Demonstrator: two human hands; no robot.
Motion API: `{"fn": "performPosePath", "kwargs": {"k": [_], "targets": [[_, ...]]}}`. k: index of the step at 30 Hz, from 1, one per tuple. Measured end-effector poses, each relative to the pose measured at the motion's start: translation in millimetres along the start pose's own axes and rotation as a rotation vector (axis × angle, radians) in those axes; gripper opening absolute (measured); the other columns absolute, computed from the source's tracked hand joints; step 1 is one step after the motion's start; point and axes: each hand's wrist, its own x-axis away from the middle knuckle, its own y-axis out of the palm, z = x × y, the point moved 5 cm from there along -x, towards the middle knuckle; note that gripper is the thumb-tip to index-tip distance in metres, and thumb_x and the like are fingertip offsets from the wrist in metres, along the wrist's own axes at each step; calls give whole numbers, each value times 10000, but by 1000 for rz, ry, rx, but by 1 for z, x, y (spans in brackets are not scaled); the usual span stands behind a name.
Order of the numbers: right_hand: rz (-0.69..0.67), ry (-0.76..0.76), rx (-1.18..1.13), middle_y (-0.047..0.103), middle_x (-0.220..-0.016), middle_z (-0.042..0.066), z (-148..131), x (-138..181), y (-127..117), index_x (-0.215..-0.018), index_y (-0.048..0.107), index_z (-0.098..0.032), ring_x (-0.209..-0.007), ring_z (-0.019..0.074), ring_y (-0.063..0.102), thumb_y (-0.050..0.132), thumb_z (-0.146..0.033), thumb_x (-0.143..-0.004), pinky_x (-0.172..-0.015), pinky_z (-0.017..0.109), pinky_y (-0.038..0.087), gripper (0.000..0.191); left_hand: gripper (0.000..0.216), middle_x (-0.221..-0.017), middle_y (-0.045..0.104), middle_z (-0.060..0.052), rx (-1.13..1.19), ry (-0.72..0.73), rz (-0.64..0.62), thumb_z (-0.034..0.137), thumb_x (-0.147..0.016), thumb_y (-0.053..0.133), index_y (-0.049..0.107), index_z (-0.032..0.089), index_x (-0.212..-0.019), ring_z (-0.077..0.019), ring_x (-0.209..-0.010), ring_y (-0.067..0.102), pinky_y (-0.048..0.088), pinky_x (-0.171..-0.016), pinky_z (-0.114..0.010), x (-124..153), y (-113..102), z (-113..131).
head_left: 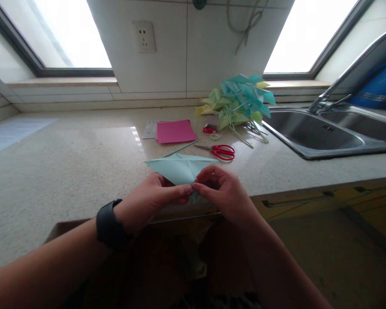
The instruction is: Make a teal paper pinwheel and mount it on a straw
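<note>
Light blue paper (175, 166): center of frame, at front edge of desk (83, 171). Left hand (159, 193): thumb and fingers gripping near part of paper. Right hand (223, 184): fingertips pinching same part, just beside left thumb. Scissors (213, 149): red handles, lying beyond right hand. Pink paper (176, 132): upper center. Pinwheels (244, 96): bunched, upper right of center, beside sink (312, 128).

place: kitchen | signs: double-bowl stainless-steel sink (312, 131), curved chrome tap (328, 91) | pale speckled stone-like worktop (83, 171) | yellow cabinet fronts (286, 195) with metal bar handles (297, 200) | white tiled wall (167, 71)
</note>
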Motion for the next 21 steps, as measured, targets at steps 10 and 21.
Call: {"fn": "performPosePath", "kwargs": {"k": [10,21], "targets": [[98,-30,110,726,-772,29,-10,-1,-13,-840,616,-195,-597,129,635,657,-422,-884,-542,265,509,234,246,-941,743,-33,-13,5,13,283,-803,830,760,167,-1009,-123,-788,639,516,-728,-232,1,1,1],[287,-93,876,755,-987,127,-17,-61,-89,-981,737,-167,-870,259,672,638,-238,-861,-804,406,497,171,233,-839,749,-37,-42,-40,64,333,-764,859,768,139,-854,-139,-756,654,525,-715,-242,1,-2,1]]}}
